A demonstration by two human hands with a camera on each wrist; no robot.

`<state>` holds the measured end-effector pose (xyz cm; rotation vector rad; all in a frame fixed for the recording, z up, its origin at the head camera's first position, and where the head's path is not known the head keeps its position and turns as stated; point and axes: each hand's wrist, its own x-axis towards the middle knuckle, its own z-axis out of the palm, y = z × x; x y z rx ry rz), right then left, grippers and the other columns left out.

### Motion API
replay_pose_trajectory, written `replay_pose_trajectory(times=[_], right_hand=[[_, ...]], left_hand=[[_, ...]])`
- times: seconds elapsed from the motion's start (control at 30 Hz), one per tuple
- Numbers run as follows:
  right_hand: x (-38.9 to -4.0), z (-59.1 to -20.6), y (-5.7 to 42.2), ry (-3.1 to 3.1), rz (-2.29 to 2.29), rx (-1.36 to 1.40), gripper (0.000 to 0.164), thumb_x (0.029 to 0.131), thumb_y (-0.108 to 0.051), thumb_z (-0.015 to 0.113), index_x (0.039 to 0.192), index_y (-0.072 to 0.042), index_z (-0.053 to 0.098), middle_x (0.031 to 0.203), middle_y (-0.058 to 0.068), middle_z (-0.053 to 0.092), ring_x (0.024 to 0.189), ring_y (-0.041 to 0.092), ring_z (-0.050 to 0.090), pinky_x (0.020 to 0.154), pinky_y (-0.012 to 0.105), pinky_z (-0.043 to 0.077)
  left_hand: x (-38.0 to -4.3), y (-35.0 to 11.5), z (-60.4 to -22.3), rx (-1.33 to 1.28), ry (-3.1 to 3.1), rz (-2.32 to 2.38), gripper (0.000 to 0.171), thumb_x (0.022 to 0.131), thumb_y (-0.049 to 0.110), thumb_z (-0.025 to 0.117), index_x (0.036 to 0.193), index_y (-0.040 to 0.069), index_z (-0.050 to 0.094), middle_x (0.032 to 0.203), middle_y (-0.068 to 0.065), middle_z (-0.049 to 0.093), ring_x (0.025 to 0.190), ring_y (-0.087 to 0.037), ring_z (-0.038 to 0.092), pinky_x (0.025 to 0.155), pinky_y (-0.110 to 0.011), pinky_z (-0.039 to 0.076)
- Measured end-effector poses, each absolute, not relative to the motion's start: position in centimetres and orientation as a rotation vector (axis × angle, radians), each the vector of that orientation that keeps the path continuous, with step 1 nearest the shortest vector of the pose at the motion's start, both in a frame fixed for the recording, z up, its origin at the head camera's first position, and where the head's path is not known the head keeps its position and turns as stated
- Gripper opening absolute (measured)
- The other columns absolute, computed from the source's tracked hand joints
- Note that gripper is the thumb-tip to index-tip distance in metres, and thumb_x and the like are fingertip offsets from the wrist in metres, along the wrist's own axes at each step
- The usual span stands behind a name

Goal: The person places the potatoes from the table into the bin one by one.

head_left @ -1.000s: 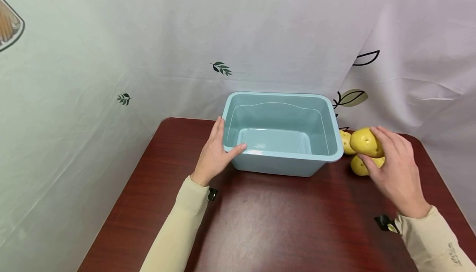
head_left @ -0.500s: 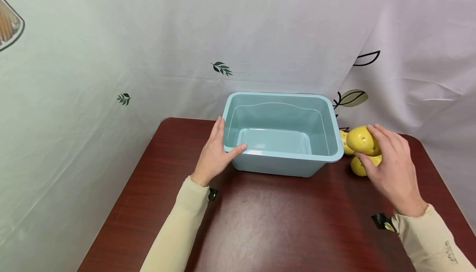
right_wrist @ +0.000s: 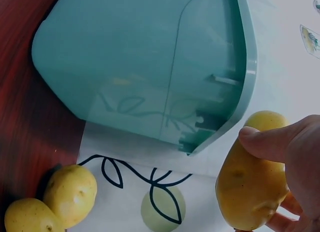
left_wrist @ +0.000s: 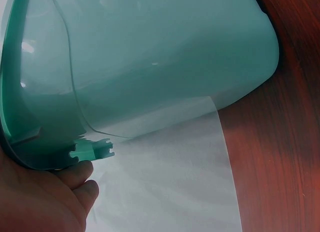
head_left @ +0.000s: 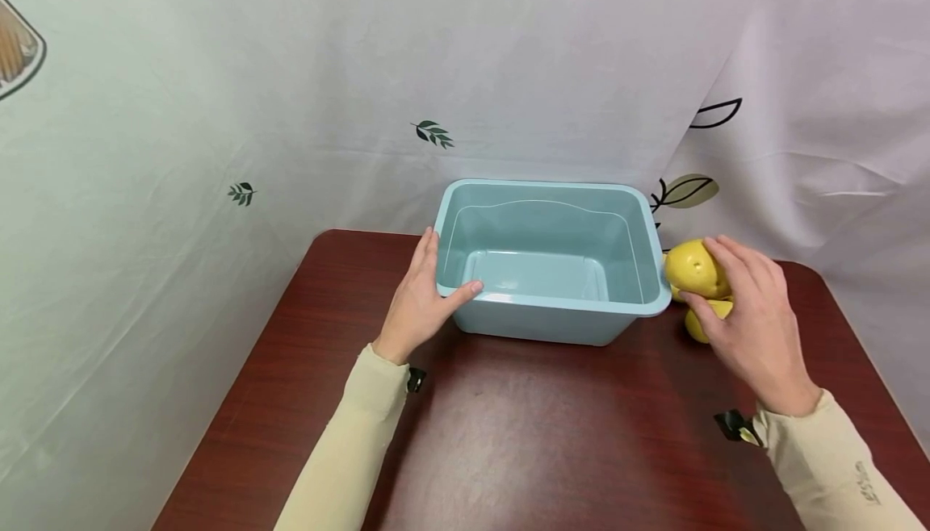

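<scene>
A light blue plastic basin [head_left: 538, 324] stands on the dark red-brown table. At its near left corner, my left hand [head_left: 414, 309] holds the rim, with the thumb over the front edge and fingers along the left side. My right hand [head_left: 756, 317] grips a yellow potato [head_left: 693, 266] between thumb and fingers, held up just outside the basin's right rim. Below it on the table lie two more potatoes, a nearer one [head_left: 699, 324] and another [right_wrist: 71, 196] mostly hidden behind the held one in the head view.
The wooden table top [head_left: 494, 434] stretches toward me in front of the basin. A white cloth [head_left: 552, 71] with leaf prints hangs right behind the table and basin. Its folds also run down both sides of the table.
My right hand has moved left and slightly up with the potato, bringing it closer to the basin's right rim. The left hand and the basin have stayed where they were.
</scene>
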<state>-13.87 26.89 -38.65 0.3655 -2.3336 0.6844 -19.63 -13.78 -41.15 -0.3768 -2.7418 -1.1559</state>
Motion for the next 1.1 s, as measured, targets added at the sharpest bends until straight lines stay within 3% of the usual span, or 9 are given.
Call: replay_pose_trajectory(times=[1.1], right_hand=[[-14.8,-37.8,24.4,-2.283,0.71,0.418,0.075,0.068,0.009,0.085,0.138,0.0,0.058,0.14,0.024,0.055,0.126,0.049,0.045,0.107,0.056,0.032]], left_hand=[[-19.6,-13.8,-41.2,-0.379,-2.739,-1.171,0.112,0.086,0.072,0.061,0.162,0.009,0.01,0.169,0.003,0.004,0.151,-0.02,0.022,0.113,-0.049,0.035]])
